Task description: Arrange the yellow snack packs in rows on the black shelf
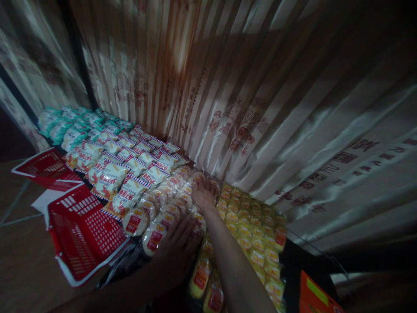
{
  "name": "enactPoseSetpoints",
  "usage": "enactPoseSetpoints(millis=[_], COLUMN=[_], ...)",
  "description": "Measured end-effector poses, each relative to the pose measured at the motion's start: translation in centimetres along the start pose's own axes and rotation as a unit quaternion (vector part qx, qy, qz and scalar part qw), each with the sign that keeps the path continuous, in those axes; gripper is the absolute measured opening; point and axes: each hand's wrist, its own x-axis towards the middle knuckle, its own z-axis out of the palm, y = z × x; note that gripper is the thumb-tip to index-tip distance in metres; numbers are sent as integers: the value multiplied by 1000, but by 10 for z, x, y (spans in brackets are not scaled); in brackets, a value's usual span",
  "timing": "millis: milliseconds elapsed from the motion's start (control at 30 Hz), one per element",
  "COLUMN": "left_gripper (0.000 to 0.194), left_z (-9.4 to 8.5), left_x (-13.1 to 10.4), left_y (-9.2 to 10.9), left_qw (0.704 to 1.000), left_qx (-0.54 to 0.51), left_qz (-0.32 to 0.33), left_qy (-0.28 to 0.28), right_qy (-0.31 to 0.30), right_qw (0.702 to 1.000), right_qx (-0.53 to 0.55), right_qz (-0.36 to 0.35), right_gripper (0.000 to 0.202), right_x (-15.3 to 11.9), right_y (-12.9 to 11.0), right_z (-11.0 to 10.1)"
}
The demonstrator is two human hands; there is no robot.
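Observation:
Rows of round pastries in clear wrappers (135, 221) with red and orange labels lie on a dark display table. My left hand (182, 239) rests over the front of these rows, fingers stretched out and apart on the wrappers. Farther back, my right hand (204, 193) reaches over the rear of the same rows, its fingers spread and bent down onto the packs. Dim light blurs its fingertips. Just right of my right forearm are rows of yellow wrapped cakes (244, 230). White snack bags with striped edges (110, 176) stand left of the round pastries.
Green-and-white bags (70, 130) fill the far left end. Red baskets (84, 226) with white rims sit along the table's front left. A pleated printed curtain (244, 87) hangs behind the goods. An orange sign (316, 295) is at the lower right.

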Motion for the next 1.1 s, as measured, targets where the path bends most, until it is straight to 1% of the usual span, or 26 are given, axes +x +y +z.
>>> enactPoseSetpoints(millis=[100,200,367,567,633,767,833,967,1033,1100], left_gripper=[47,46,42,44,44,43,42,46,48,48], left_z=[-1,-2,0,-2,-2,-3,-3,-4,-3,-3], left_x=[-1,-1,0,0,1,1,1,-1,-1,-1], left_y=[-1,-1,-1,-3,-4,-4,-4,-4,-4,-3], left_qw=[1000,1000,1000,999,999,999,1000,999,999,999], left_qx=[4,3,-3,-2,-4,-13,-18,-26,-29,-30], left_qz=[-2,-6,-23,-17,-17,-16,-17,-18,-16,-15], left_qy=[8,0,-16,-33,-36,-24,-19,-30,-31,-27], right_qy=[5,6,24,9,14,12,1,-12,-3,19], right_qw=[1000,1000,1000,1000,1000,1000,1000,1000,999,998], right_qx=[7,8,-2,0,-3,0,8,25,30,31], right_qz=[7,10,6,21,20,18,14,3,-16,-48], right_gripper=[60,62,62,64,64,64,65,65,62,59], right_x=[2,2,3,5,5,4,4,5,4,1], right_y=[-1,-2,-2,-3,-3,-4,-3,-1,2,5], right_z=[0,0,1,4,5,4,2,-4,-11,-20])
